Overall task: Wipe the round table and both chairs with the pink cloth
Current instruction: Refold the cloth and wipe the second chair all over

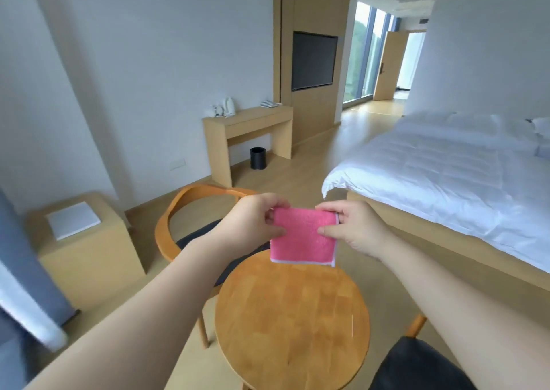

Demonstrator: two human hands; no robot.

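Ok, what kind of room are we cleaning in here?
Most likely a hotel room: a made-up bed with white bedding, a wall-mounted TV and a desk carrying a kettle and phone.

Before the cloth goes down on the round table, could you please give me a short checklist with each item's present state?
1. Pink cloth folded flat: ok.
2. Left hand pinches its left edge: ok.
3. Right hand pinches its right edge: ok.
4. Round table top bare where visible: ok.
5. Cloth touching table: not ok, held above it.
6. Cloth damp: cannot tell.
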